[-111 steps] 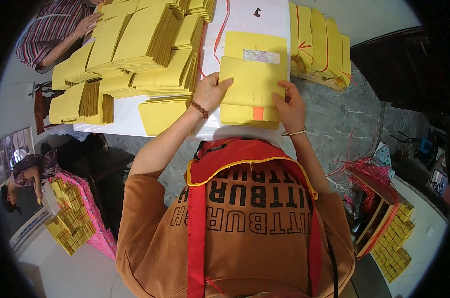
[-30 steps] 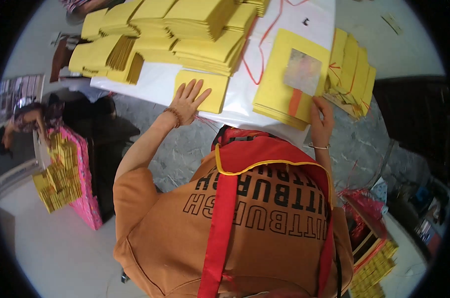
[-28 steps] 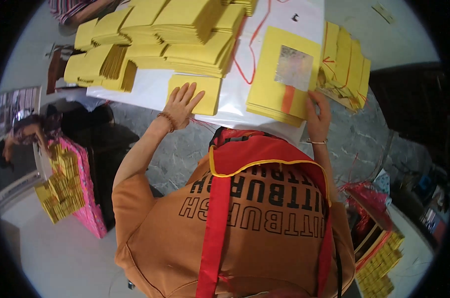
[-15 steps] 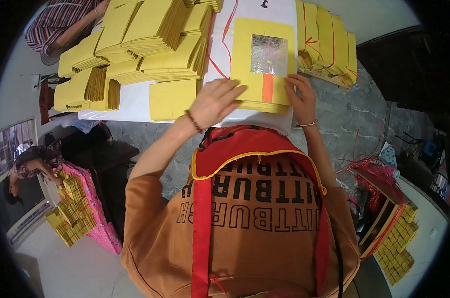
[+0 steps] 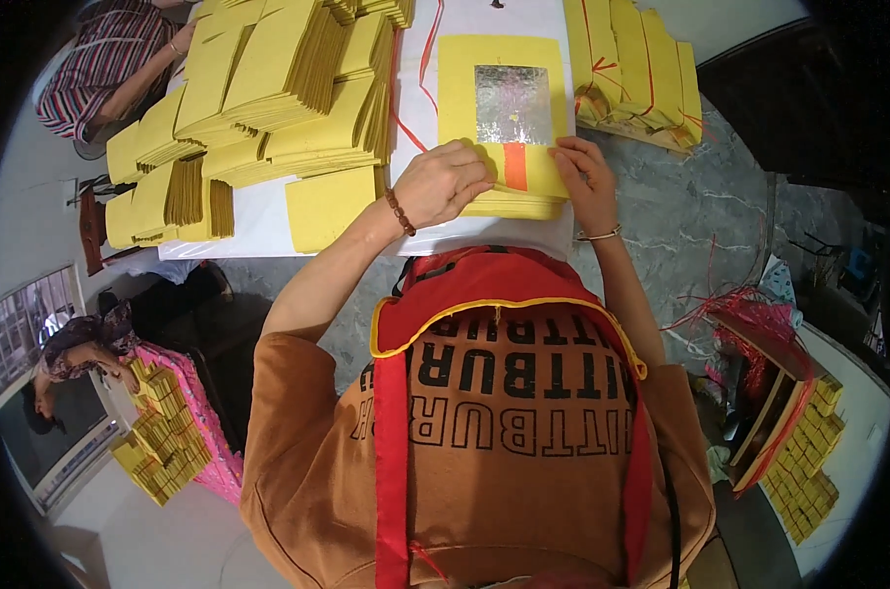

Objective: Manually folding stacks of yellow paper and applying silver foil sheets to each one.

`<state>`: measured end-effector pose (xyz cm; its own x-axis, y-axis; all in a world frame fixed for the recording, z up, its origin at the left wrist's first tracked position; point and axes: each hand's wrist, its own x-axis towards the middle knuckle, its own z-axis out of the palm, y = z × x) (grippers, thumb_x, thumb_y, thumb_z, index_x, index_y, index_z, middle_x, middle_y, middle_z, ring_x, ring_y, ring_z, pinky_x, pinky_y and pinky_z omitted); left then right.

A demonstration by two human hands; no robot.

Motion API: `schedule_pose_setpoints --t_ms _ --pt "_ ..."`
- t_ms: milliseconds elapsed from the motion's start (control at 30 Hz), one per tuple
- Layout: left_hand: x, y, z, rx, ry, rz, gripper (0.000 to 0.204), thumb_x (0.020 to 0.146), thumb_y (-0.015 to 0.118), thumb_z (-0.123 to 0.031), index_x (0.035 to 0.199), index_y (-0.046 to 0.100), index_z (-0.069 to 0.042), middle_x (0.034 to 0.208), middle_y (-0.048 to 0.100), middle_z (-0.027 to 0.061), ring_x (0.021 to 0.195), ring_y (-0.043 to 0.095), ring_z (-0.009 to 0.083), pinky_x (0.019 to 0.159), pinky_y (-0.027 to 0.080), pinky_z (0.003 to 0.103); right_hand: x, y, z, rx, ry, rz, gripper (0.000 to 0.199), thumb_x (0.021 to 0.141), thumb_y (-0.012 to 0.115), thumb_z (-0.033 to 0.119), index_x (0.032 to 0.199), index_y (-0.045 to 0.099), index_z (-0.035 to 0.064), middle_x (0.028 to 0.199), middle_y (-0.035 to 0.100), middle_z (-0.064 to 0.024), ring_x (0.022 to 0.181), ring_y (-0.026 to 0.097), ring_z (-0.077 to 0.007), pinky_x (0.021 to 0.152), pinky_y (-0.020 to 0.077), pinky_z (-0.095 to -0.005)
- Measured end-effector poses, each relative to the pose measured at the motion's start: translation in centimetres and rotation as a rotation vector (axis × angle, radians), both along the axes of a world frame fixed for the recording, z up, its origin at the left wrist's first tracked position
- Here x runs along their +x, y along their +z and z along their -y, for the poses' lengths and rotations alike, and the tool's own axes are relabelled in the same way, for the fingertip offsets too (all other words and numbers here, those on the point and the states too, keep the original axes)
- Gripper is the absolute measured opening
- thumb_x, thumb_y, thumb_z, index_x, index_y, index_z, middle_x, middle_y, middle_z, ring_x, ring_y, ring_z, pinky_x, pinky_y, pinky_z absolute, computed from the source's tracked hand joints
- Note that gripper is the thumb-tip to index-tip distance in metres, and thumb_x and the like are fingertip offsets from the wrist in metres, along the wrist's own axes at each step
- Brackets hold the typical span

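A yellow paper sheet [image 5: 458, 98] is lying close to the right edge of the white-covered table [image 5: 260, 224], its near end pointing toward the near right corner. A silver foil square [image 5: 512, 103] is covering the middle of the sheet, and an orange strip [image 5: 515, 169] is running from it toward the near end. More yellow sheets [image 5: 518, 208] are showing underneath, toward the table's near edge.

The left hand [image 5: 440, 185] is curling its fingers in, apparently clamping on the near left part of the top sheet. The right hand [image 5: 587, 187] is touching the sheet's right margin with thumb and fingertips; whether paper is sitting between them I cannot tell.

The step in hand seems to be handling the near end of this top sheet. Doing it well is probably depending on both hands working at matching height, so that the end is staying straight instead of skewing toward one corner. A light pinch is likely serving better than a hard one, since stiff paper is creasing easily where it is being squeezed. Fingers are best clearing the foil, which is already looking wrinkled. Too much push is risking the sheets beneath sliding toward the right edge.

A folded yellow packet [image 5: 325, 211] is lying just left of the left forearm, at the near edge.
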<state>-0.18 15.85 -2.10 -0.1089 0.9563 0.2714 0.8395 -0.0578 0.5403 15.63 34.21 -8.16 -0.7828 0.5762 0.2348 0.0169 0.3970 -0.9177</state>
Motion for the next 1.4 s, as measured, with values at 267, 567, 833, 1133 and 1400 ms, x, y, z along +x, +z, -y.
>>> schedule_pose_setpoints --t_ms 267,567,833,1133,1400 --pt "-0.8 -0.2 -0.7 -0.118 -0.006 0.239 0.009 0.074 0.058 -0.009 0.078 0.061 -0.001 0.072 0.057 0.0106 0.072 0.056 0.0268 0.064 0.046 0.035 -0.3 0.3 0.2 -0.036 -0.02 0.012 0.018 0.086 0.058 0.014 0.093 0.068 0.0006 0.101 0.061 -0.0098 0.093 0.059 -0.0196 0.082 0.0445 -0.0271" --pt "-1.7 0.3 -1.1 -0.36 0.106 0.533 0.011 0.077 0.059 -0.009 0.082 0.063 0.0 0.072 0.06 0.0051 0.065 0.055 0.0117 0.06 0.043 0.027 0.2 0.3 -0.2 -0.223 0.068 -0.029 0.028 0.093 0.045 0.019 0.097 0.066 0.0008 0.109 0.057 -0.0094 0.103 0.053 -0.0196 0.09 0.0395 -0.0282" --pt "-2.5 -0.3 -1.0 -0.37 0.174 0.821 0.018 0.079 0.063 -0.017 0.087 0.064 0.0 0.076 0.063 0.0054 0.068 0.056 0.0136 0.062 0.044 0.027 0.3 -0.4 -0.6 0.147 0.154 0.045 0.021 0.084 0.061 0.016 0.1 0.061 0.0023 0.113 0.052 -0.0071 0.105 0.051 -0.0188 0.09 0.0401 -0.0299" --pt "-4.7 -0.5 0.3 -0.109 0.101 0.009 0.032 0.083 0.057 -0.016 0.114 0.059 -0.008 0.121 0.054 0.0153 0.119 0.045 0.0323 0.099 0.037 0.041 -1.2 -0.8 -1.3 -0.447 0.092 0.024 0.025 0.077 0.068 0.011 0.099 0.06 0.0022 0.104 0.053 -0.0077 0.096 0.053 -0.02 0.084 0.0444 -0.0307" --pt "-4.5 1.6 0.4 0.019 0.125 0.014 0.028 0.083 0.054 -0.017 0.109 0.062 -0.009 0.113 0.061 0.0105 0.104 0.057 0.0283 0.091 0.043 0.039 -2.1 2.6 -3.3 0.379 0.115 -0.09 0.023 0.073 0.068 0.011 0.095 0.062 0.0089 0.12 0.056 -0.0076 0.122 0.045 -0.0296 0.096 0.0365 -0.0396"
